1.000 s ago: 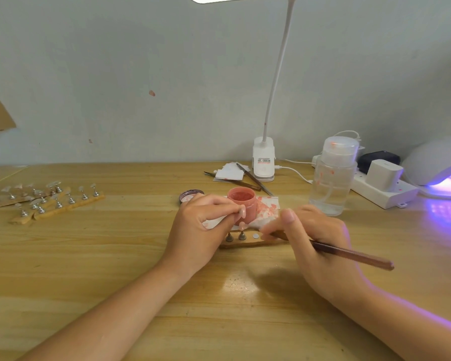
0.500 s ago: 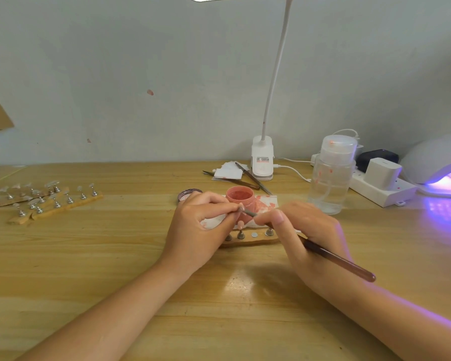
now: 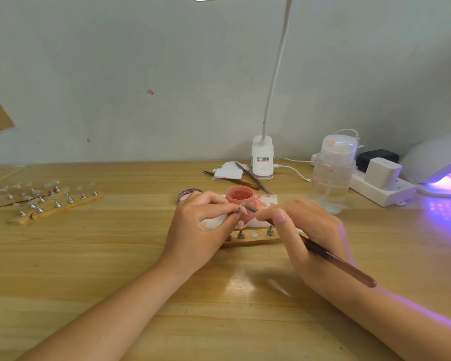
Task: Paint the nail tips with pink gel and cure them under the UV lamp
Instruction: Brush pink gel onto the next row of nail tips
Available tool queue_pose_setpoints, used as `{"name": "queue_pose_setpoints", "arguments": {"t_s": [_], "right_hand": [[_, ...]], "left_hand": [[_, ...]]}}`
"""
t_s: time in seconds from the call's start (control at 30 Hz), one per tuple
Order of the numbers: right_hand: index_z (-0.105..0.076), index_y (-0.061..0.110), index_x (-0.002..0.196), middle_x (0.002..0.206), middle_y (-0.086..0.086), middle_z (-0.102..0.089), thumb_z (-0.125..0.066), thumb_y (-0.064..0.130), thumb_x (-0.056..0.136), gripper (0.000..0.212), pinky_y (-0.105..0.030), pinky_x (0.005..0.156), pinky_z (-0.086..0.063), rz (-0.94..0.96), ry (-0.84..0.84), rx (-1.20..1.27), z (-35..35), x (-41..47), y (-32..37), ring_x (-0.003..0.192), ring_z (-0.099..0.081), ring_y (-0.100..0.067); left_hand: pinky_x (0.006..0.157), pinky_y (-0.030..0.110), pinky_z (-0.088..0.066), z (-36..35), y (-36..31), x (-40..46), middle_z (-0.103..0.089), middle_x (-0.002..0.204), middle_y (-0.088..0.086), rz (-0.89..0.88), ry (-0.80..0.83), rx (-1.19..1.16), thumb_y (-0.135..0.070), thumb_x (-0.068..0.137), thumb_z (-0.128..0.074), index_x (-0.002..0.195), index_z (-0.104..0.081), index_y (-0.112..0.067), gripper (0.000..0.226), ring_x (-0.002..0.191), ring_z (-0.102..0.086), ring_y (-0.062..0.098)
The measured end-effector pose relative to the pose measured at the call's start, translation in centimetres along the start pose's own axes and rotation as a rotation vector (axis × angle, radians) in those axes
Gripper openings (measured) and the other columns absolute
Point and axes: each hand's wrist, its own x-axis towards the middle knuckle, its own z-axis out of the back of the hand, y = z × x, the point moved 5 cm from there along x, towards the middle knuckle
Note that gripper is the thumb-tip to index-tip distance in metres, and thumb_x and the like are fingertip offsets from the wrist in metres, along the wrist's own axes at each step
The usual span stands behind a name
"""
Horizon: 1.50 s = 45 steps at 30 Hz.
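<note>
My left hand (image 3: 198,230) pinches a small nail tip on its stand (image 3: 242,210) between thumb and fingers, lifted just in front of the open pink gel jar (image 3: 239,197). My right hand (image 3: 305,230) grips a brown brush (image 3: 336,264) like a pen, and the brush's tip touches the held nail tip. Below the hands lies a wooden holder strip (image 3: 253,239) with a few metal stands; one carries a pink tip (image 3: 241,225). The UV lamp (image 3: 438,165) glows purple at the far right.
Several clear nail tips on wooden strips (image 3: 44,199) lie at the left. A clear pump bottle (image 3: 332,175), power strip with plugs (image 3: 380,183), desk lamp base (image 3: 262,160), spare tools and paper (image 3: 235,175), the jar's lid (image 3: 189,194) and stained tissue (image 3: 266,204) crowd the back.
My right hand moved the brush up from the holder strip to the nail tip in my left hand. The brush handle tilted lower at the right.
</note>
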Motion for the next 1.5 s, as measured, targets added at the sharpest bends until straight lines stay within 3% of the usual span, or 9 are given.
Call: {"name": "queue_pose_setpoints", "arguments": {"t_s": [0.17,0.27,0.6,0.7,0.97,1.03,1.17,1.33,1.5], "right_hand": [[-0.072,0.014,0.072,0.067,0.018,-0.063,-0.032,0.040,0.097,0.054,-0.028,0.069,-0.043,-0.018,-0.026,0.051,0.3,-0.1,-0.2,0.066,-0.059,-0.001],[-0.073,0.018,0.083,0.074,0.028,-0.056,-0.036,0.036,0.096,0.043,-0.026,0.068,-0.043,0.004,-0.004,0.013,0.1,0.1,0.1,0.070,-0.056,0.001],[-0.073,0.018,0.085,0.071,0.019,-0.061,-0.038,0.037,0.094,0.041,-0.027,0.067,-0.045,-0.011,-0.004,0.023,0.1,0.1,0.1,0.069,-0.058,-0.003],[-0.072,0.012,0.071,0.064,0.010,-0.065,-0.033,0.040,0.096,0.055,-0.026,0.067,-0.044,-0.034,-0.022,0.080,0.2,0.0,-0.1,0.063,-0.058,-0.004],[-0.073,0.018,0.080,0.075,0.014,-0.067,-0.036,0.040,0.094,0.046,-0.021,0.071,-0.046,-0.083,0.004,0.131,0.2,0.0,-0.1,0.075,-0.062,0.001],[-0.072,0.013,0.074,0.070,0.014,-0.066,-0.031,0.044,0.095,0.056,-0.015,0.071,-0.044,-0.092,-0.024,0.158,0.3,0.0,-0.1,0.072,-0.061,0.003],[-0.072,0.016,0.082,0.081,0.028,-0.061,-0.040,0.032,0.094,0.038,-0.012,0.072,-0.043,-0.066,-0.011,0.102,0.1,0.3,0.3,0.079,-0.060,0.008],[-0.072,0.012,0.065,0.057,0.005,-0.066,-0.036,0.052,0.091,0.059,-0.028,0.066,-0.048,-0.182,-0.031,0.219,0.4,-0.4,-0.7,0.061,-0.061,-0.004],[-0.067,0.024,0.073,0.067,0.008,-0.068,-0.038,0.035,0.090,0.035,-0.025,0.066,-0.050,-0.206,-0.073,0.294,0.8,-0.2,-0.6,0.067,-0.064,-0.009]], "left_hand": [[0.078,0.028,-0.041,0.0,0.0,-0.1,-0.063,0.076,-0.013,0.001,0.010,0.000,-0.004,0.073,-0.074,0.085,-0.070,-0.029,0.028,0.081,-0.055,0.013],[0.077,0.024,-0.042,0.0,0.0,0.0,-0.061,0.078,-0.016,-0.006,0.008,0.006,-0.005,0.073,-0.074,0.089,-0.067,-0.028,0.028,0.081,-0.054,0.010],[0.078,0.018,-0.039,-0.2,0.3,0.0,-0.063,0.080,-0.016,-0.019,0.021,0.018,-0.008,0.075,-0.072,0.089,-0.070,-0.024,0.021,0.081,-0.054,0.012],[0.080,0.017,-0.038,-0.2,0.2,0.0,-0.061,0.079,-0.020,-0.014,0.019,0.012,-0.009,0.075,-0.071,0.088,-0.070,-0.026,0.021,0.080,-0.054,0.009],[0.076,0.041,-0.047,-0.1,-0.2,0.0,-0.064,0.080,-0.020,-0.057,0.002,-0.020,-0.020,0.076,-0.068,0.088,-0.069,-0.027,0.014,0.080,-0.058,0.003],[0.076,0.038,-0.047,-0.1,-0.2,0.0,-0.063,0.079,-0.023,-0.052,0.006,-0.030,-0.024,0.075,-0.066,0.086,-0.070,-0.028,0.012,0.080,-0.058,0.002],[0.075,0.031,-0.044,-0.1,-0.2,0.1,-0.064,0.081,-0.020,-0.065,0.010,-0.023,-0.030,0.077,-0.063,0.088,-0.069,-0.028,0.013,0.081,-0.058,0.004],[0.079,0.021,-0.042,-0.1,0.2,0.1,-0.065,0.081,-0.017,-0.026,0.010,0.005,-0.010,0.075,-0.072,0.082,-0.070,-0.029,0.020,0.083,-0.057,0.006],[0.080,0.014,-0.041,0.2,0.3,0.1,-0.064,0.084,-0.010,-0.003,-0.036,-0.016,-0.013,0.071,-0.074,0.079,-0.072,-0.020,0.011,0.085,-0.056,0.004]]}}
